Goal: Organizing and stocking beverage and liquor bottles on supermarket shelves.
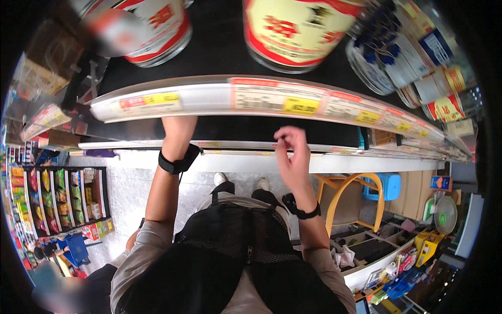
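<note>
My left hand point(179, 129) reaches in under the front lip of a shelf; the lip with its price strip point(206, 98) hides the fingers. In front of the dark lower shelf point(235, 130), my right hand point(294, 157) is raised with fingers curled in toward the thumb. A small dark spot shows between its fingertips, too small to name. Both wrists wear black bands. On the upper shelf stand two large cream-and-red labelled tins, a left tin point(163, 32) and a right tin point(293, 34). Neither hand touches them.
Several jars point(376, 65) crowd the upper right. Behind me are a wooden-armed chair point(340, 201), a blue stool point(388, 186), a round green-and-white fan point(445, 214) and a counter with assorted goods. A snack rack point(60, 201) and another person point(78, 285) are at the left.
</note>
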A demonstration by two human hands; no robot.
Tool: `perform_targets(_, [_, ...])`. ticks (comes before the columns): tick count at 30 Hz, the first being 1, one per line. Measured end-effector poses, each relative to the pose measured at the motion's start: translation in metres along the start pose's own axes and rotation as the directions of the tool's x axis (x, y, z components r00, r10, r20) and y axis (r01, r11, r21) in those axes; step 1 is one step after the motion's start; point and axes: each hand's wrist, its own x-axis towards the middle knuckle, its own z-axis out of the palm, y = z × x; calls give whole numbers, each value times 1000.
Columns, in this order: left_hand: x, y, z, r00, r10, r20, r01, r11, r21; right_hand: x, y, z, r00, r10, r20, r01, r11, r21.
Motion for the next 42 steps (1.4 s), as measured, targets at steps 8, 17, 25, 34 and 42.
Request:
perform_targets(8, [-51, 73, -41, 979, 79, -187, -113, 977, -180, 84, 9, 48, 998, 26, 52, -10, 961, -277])
perform_targets(17, [-100, 71, -59, 999, -31, -10, 26, 944, -328, 97, 45, 52, 969, -207, -132, 198, 977, -81])
perform_targets(25, [-133, 98, -52, 968, 243, 60, -200, 896, -397, 20, 20, 12, 797, -604, -2, 604, 797, -16])
perform_targets(34, [-184, 50, -46, 870, 426, 248, -313, 866, -390, -70, 31, 27, 757, -425, 496, 416, 899, 134])
perform_targets(42, [-186, 7, -6, 888, 202, 413, -115, 968, -225, -45, 97, 78, 849, -113, 517, 256, 943, -214])
